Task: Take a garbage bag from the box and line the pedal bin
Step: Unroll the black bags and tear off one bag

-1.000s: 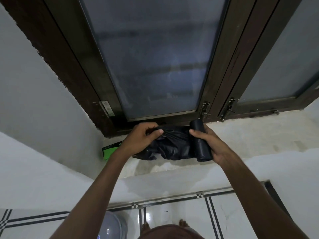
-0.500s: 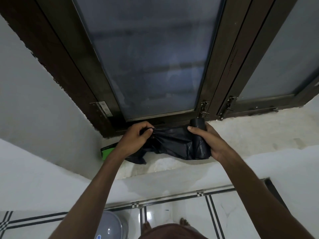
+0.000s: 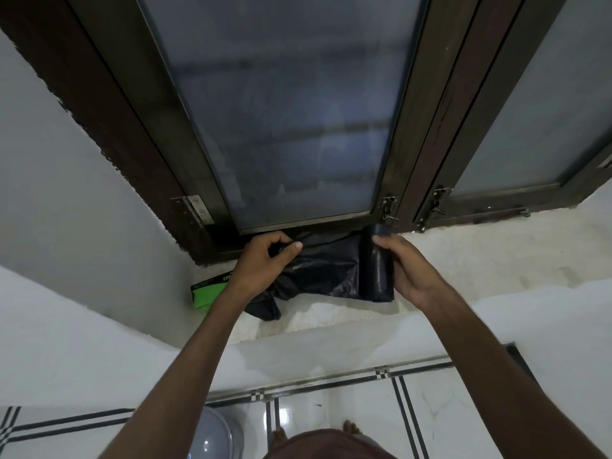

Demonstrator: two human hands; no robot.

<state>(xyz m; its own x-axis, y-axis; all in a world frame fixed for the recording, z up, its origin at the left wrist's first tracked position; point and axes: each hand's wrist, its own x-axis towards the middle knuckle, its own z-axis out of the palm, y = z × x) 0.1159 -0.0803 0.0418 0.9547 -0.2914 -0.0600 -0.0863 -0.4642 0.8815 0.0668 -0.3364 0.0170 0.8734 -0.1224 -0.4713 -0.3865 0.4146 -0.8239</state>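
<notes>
My right hand (image 3: 409, 271) grips a black roll of garbage bags (image 3: 376, 265), held upright above the window sill. A black bag (image 3: 318, 270) stretches from the roll to the left, where my left hand (image 3: 261, 263) pinches its bunched end; a loose corner hangs down onto the sill. The green and black box (image 3: 208, 291) lies on the sill behind my left wrist, partly hidden. The grey domed lid of the pedal bin (image 3: 212, 438) shows on the floor at the bottom left.
A dark wooden window frame (image 3: 414, 127) with frosted panes rises right behind my hands. The rough concrete sill (image 3: 480, 256) runs to the right. White floor tiles (image 3: 331, 415) with black stripes lie below, beside my feet.
My hands have drawn apart, pulling more of the bag off the roll. The bag's loose corner now hangs lower onto the sill.
</notes>
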